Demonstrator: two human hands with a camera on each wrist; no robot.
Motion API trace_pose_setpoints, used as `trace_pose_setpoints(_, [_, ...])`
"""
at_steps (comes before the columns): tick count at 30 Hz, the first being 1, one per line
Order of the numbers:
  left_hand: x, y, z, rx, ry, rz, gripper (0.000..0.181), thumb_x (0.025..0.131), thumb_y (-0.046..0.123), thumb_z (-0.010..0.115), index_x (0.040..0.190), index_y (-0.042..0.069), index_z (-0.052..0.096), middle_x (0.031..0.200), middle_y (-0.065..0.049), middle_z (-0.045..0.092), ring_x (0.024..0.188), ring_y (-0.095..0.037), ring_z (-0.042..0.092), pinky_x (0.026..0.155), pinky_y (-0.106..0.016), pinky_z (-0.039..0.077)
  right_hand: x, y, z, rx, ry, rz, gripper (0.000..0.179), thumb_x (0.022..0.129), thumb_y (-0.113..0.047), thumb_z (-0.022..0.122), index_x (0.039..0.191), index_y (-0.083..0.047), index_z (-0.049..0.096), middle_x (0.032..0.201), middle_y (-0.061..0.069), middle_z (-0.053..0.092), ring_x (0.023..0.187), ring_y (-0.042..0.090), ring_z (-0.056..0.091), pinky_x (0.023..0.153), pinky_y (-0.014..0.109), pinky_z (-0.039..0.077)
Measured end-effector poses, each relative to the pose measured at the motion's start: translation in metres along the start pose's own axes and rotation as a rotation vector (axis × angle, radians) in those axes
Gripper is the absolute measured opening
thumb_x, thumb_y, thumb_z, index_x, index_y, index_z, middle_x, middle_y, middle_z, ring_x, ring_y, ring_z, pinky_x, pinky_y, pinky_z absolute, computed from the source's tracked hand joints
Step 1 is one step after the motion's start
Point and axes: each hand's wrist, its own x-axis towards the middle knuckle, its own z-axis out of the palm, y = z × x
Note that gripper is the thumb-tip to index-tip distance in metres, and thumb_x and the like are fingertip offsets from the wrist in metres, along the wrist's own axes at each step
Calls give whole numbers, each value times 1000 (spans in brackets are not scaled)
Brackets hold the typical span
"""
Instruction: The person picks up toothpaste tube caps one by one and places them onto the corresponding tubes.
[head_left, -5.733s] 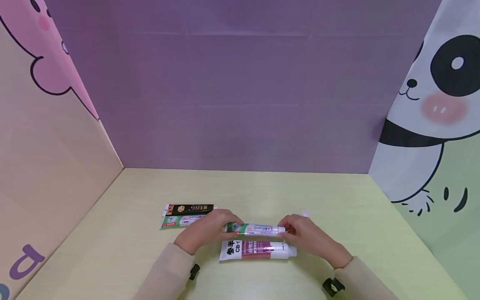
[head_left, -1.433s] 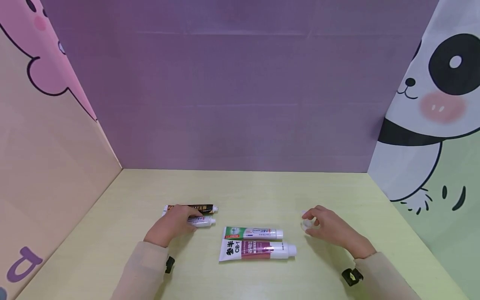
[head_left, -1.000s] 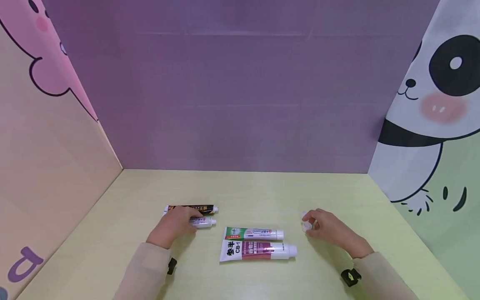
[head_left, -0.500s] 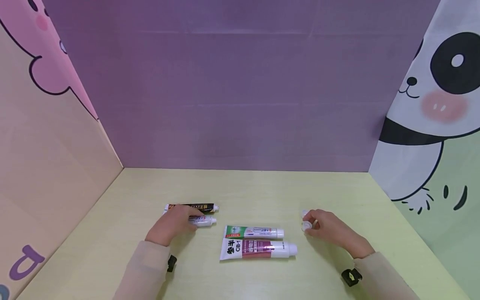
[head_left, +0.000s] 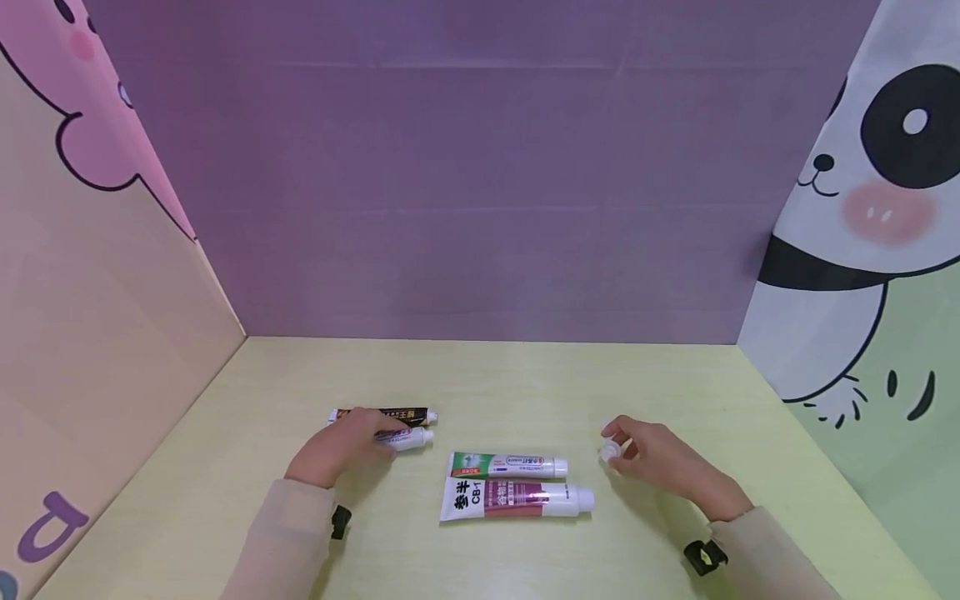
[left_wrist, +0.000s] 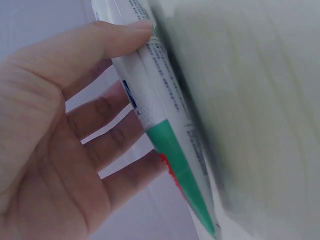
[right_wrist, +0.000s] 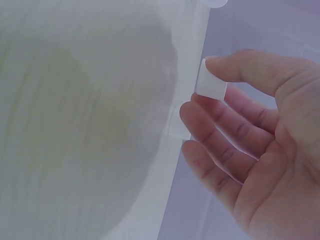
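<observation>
In the head view my left hand [head_left: 347,446] holds a white and green toothpaste tube [head_left: 411,439], covering much of it. The left wrist view shows the thumb across the tube [left_wrist: 160,95] and the other fingers behind it. A black toothpaste tube [head_left: 408,414] lies right behind, partly covered by this hand. Over at the right, my right hand [head_left: 654,454] pinches a small white cap [right_wrist: 212,82] between thumb and fingertips. A second white cap [right_wrist: 178,124] shows beyond its fingers, partly hidden.
Between the hands, a green and white toothpaste tube [head_left: 510,466] and a larger white and maroon tube [head_left: 517,500] lie side by side on the pale table [head_left: 517,383]. A purple backdrop [head_left: 480,183] stands behind; printed panels flank the table.
Earlier both hands held a green and white tube over the middle; it now lies beside the maroon one. The hands have moved apart. Lately the left hand's tube and the right hand's cap shifted slightly.
</observation>
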Motion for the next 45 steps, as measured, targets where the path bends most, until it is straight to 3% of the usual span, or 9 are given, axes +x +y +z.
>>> trace_pose_setpoints(9, [-3, 7, -10, -25, 40, 115, 33, 87, 9, 75, 120, 10, 74, 89, 2, 61, 76, -13, 50, 70, -31, 46, 0, -6, -2, -41, 31, -70, 24, 87, -10, 76, 102, -10, 58, 97, -3, 62, 83, 14, 65, 71, 30, 54])
trace_pose_setpoints(17, [-5, 15, -15, -89, 111, 295, 35, 88, 8, 75, 123, 8, 72, 97, 1, 64, 79, -11, 55, 68, -26, 49, 0, -8, -3, -66, 51, -103, 23, 87, -9, 74, 102, -12, 58, 96, -6, 60, 83, 11, 64, 71, 29, 53])
trace_pose_setpoints(27, [-4, 26, -16, -66, 116, 367, 40, 86, 11, 79, 125, 7, 71, 101, 3, 64, 82, -8, 57, 72, -26, 52, -1, -15, -2, -84, 95, -135, 25, 85, -9, 76, 101, -13, 57, 93, -9, 58, 85, 13, 63, 74, 31, 52])
trace_pose_setpoints(37, [3, 47, -11, -87, 87, 388, 37, 86, 13, 80, 121, 8, 72, 111, -1, 68, 88, -10, 59, 75, -26, 53, 1, -21, 5, -64, 125, -266, 29, 84, -6, 77, 106, -12, 59, 98, -6, 55, 83, 10, 57, 75, 29, 52])
trace_pose_setpoints(45, [11, 63, -8, -61, 48, 414, 38, 87, 14, 79, 124, 7, 71, 112, -2, 68, 88, -10, 59, 76, -26, 53, 2, -28, 6, -34, 115, -262, 31, 84, -6, 79, 102, -12, 55, 93, -7, 52, 85, 13, 56, 75, 29, 52])
